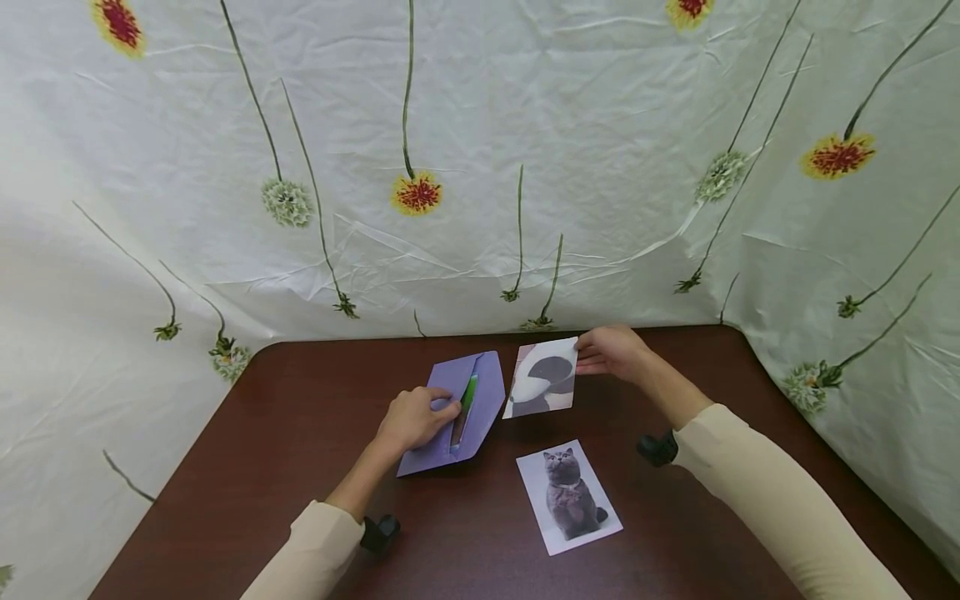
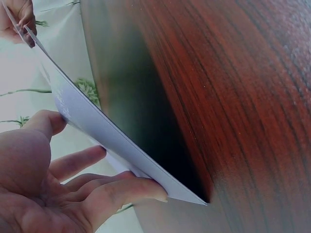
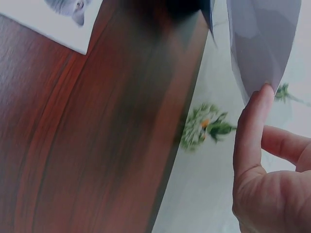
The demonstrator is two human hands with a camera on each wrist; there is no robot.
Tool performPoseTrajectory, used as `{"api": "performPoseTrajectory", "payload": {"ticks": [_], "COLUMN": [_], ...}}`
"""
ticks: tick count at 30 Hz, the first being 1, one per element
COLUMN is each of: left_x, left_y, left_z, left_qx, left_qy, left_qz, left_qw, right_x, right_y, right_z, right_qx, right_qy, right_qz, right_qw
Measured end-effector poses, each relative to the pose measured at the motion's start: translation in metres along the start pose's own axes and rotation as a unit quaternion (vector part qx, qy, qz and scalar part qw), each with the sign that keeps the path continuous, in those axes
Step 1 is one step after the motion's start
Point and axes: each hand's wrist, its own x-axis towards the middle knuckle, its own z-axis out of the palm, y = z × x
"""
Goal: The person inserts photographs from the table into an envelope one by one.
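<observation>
My left hand [image 1: 417, 419] grips a purple envelope [image 1: 489, 385] by its left side, flap open, tilted above the table. Inside the envelope's opening shows something with a bright green and brown face [image 1: 467, 402]. In the left wrist view, the fingers of the left hand [image 2: 92, 187] lie along the envelope's [image 2: 116, 143] edge. My right hand [image 1: 611, 352] pinches the top right corner of a picture card [image 1: 542, 379] with a white and dark grey figure, held beside the envelope. The right wrist view shows the card's pale back [image 3: 262, 43] above the right hand [image 3: 265, 160].
A cat photo [image 1: 568, 498] lies face up on the dark red-brown table [image 1: 315, 433], in front of the card. A white flowered cloth [image 1: 480, 167] hangs behind the table's far edge. Dark wrist cameras [image 1: 380, 533] sit on both forearms.
</observation>
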Motion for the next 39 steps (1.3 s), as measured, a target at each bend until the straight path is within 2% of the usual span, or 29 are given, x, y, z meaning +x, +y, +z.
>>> {"api": "performPoseTrajectory", "payload": {"ticks": [8, 15, 26, 39], "left_x": [-0.001, -0.001, -0.001, -0.001], "left_y": [0.0, 0.0, 0.0, -0.001], "left_z": [0.0, -0.001, -0.001, 0.0], "left_qx": [-0.002, 0.0, 0.003, 0.004], "left_qy": [0.002, 0.002, 0.005, 0.006], "left_qz": [-0.004, -0.006, -0.006, -0.006], "left_qw": [1.0, 1.0, 1.0, 1.0], "right_x": [-0.002, 0.006, 0.009, 0.014], "right_y": [-0.004, 0.0, 0.009, 0.018], "right_z": [0.027, 0.044, 0.063, 0.074], "right_qx": [0.003, 0.021, 0.015, 0.013], "right_qy": [-0.021, -0.031, -0.031, -0.036], "right_qz": [-0.011, -0.011, -0.005, -0.007], "right_qw": [1.0, 0.999, 0.999, 0.999]}}
